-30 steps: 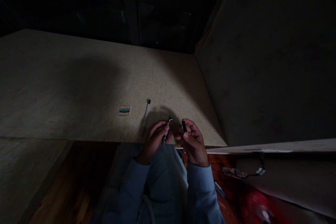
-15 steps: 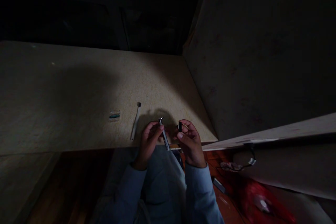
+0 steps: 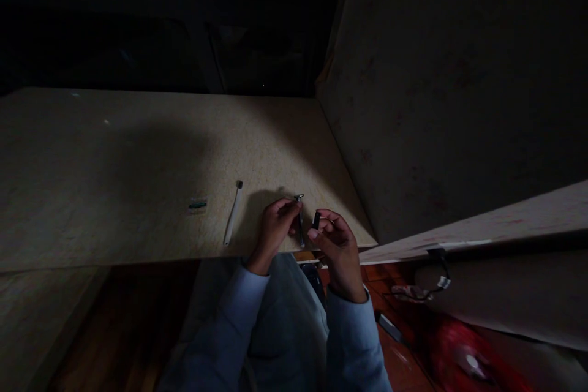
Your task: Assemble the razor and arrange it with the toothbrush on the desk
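I am sitting at the worktop (image 3: 151, 220), and my left hand (image 3: 275, 228) is pinching a slim razor (image 3: 301, 229) between thumb and fingers, just below its T-shaped head. The razor is standing roughly upright to my eye, its head pointing to twelve o'clock and its handle running down to six, by the worktop's near edge. At three o'clock from it, my right hand (image 3: 340, 245) is pinching a small black piece (image 3: 316, 220) between thumb and fingertips, the piece leaning toward one o'clock; it is facing the razor with a narrow gap between, so the two are not touching. What the black piece is, I am not managing to tell in this dim light. A toothbrush (image 3: 233, 214) is lying on the worktop at nine o'clock from the razor, its dark bristles pointing to one and its pale handle to seven. Farther out at nine o'clock, a small clear packet (image 3: 198, 205) is showing something green inside. A wall (image 3: 454, 104) is rising at two o'clock. Lower down, off the worktop, a cable with a white tag (image 3: 443, 283) and a red bundle (image 3: 459, 343) are both lying toward four o'clock.
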